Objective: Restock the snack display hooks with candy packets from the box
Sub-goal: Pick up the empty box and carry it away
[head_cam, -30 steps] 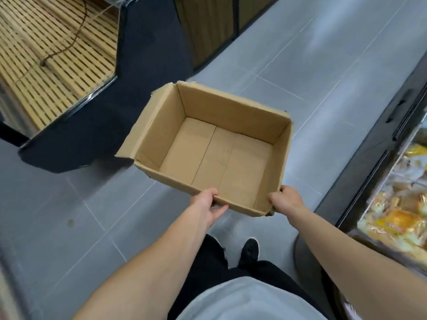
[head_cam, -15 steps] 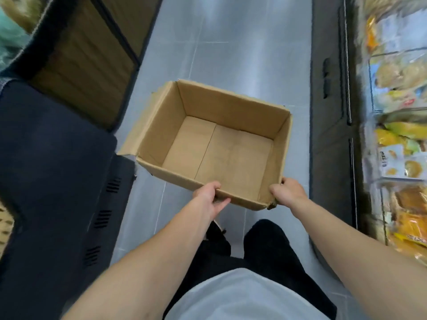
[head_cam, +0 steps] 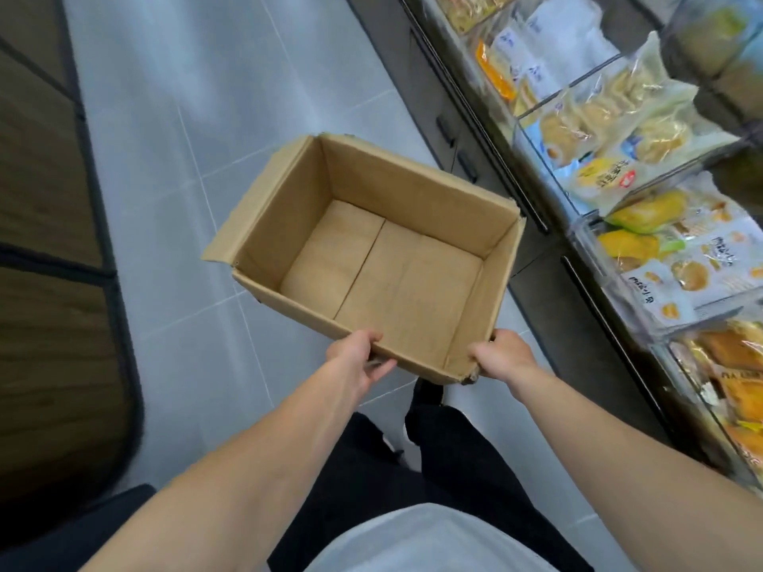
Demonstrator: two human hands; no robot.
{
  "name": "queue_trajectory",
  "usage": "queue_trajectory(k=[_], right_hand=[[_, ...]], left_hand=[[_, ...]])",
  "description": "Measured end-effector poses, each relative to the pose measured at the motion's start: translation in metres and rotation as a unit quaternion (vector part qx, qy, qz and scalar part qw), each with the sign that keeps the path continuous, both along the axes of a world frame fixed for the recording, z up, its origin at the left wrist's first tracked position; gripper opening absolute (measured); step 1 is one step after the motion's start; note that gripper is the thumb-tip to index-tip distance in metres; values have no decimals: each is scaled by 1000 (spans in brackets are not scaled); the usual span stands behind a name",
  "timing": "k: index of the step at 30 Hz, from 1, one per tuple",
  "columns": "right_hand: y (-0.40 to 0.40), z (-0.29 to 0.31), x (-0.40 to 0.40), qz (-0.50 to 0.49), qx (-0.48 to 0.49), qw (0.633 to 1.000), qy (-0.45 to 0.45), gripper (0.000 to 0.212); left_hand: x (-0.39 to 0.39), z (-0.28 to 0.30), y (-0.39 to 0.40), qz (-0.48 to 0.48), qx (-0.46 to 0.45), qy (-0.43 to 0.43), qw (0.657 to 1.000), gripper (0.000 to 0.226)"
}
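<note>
A dark wood-panelled unit lines the left of the grey tiled floor. The left hand pinches the near wall of the cardboard box, thumb inside, fingers underneath. The box is held above the floor, nothing inside it. The right hand curls round its near right corner. Bagged snacks fill clear bins at right.
</note>
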State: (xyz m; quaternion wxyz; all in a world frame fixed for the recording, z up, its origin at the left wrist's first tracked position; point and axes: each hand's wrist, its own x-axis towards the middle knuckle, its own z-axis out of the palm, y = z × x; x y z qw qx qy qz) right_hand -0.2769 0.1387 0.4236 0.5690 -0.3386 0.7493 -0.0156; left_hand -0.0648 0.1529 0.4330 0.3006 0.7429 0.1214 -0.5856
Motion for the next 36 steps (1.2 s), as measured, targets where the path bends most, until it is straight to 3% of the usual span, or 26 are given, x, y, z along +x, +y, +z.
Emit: queue_trajectory(k=[3,8,15,21,27,31,36], right_hand=[[-25,-10,16,-64,17,998,2,17],[-45,-34,48,-156,47,987,16,18],[-51,-77,115,-325,97,939,62,31],[-40,-121,150,-413,113,902,54,42],[-25,-196,157,-476,79,874,47,37],[-7,-261,155,-507,60,858,65,42],[11,-363,155,-531,69,838,105,45]], left_hand=[[13,-6,-48,-55,17,15,998,5],[38,-31,-103,-139,57,22,988,19],[75,-82,-165,-298,119,43,946,8],[83,-132,-189,-373,146,19,916,10],[60,-205,-188,-404,153,-5,902,16],[46,-269,-171,-406,142,-19,903,8],[32,-357,-148,-465,135,-54,873,28]])
